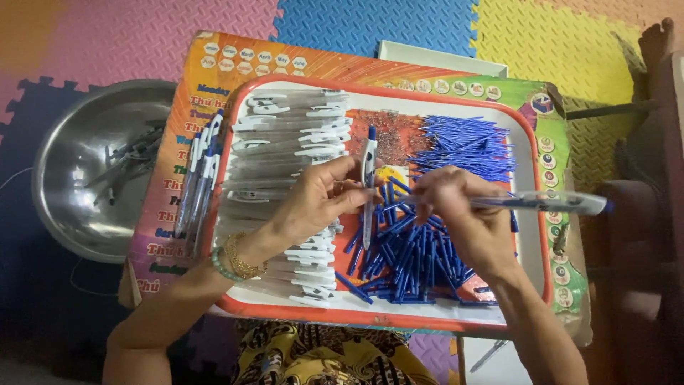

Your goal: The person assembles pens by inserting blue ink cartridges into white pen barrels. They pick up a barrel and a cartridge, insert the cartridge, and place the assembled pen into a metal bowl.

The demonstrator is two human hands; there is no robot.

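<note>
My left hand (318, 199) holds a clear pen with a white clip and blue tip (369, 178) upright over a red-rimmed white tray (527, 235). In my right hand (459, 214) lies a second clear pen with a blue refill (548, 203), pointing right. Under both hands lies a heap of short blue parts (406, 264). A pile of thin blue refills (463, 146) sits at the tray's far right. Clear barrels with white clips (285, 135) fill the tray's left side. Beaded and gold bracelets (235, 262) circle my left wrist.
The tray rests on a colourful printed board (192, 85). Several assembled pens (199, 178) lie on the board left of the tray. A steel bowl (78, 185) holding dark pen parts stands at the left. Foam puzzle mats (370, 21) cover the floor.
</note>
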